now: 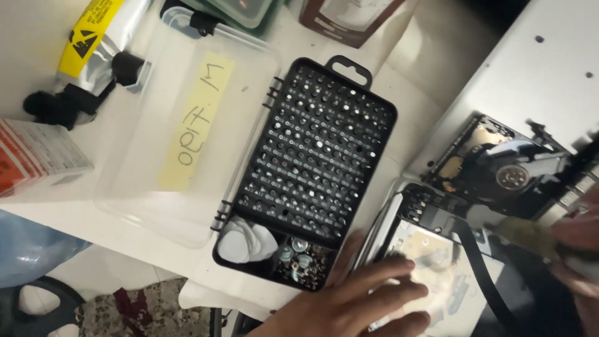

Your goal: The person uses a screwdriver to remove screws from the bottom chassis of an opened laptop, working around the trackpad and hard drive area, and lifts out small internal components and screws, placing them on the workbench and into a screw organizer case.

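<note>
Meanwhile left hand [355,299] lies flat on glossy drive [430,274]; right hand [577,249] grips brush [524,232].

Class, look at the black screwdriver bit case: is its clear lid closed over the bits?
No, the clear lid lies swung open to the side of the black bit case, leaving the bits uncovered.

Yellow note [198,118] on clear lid; red-white box [34,156] far left.
</note>
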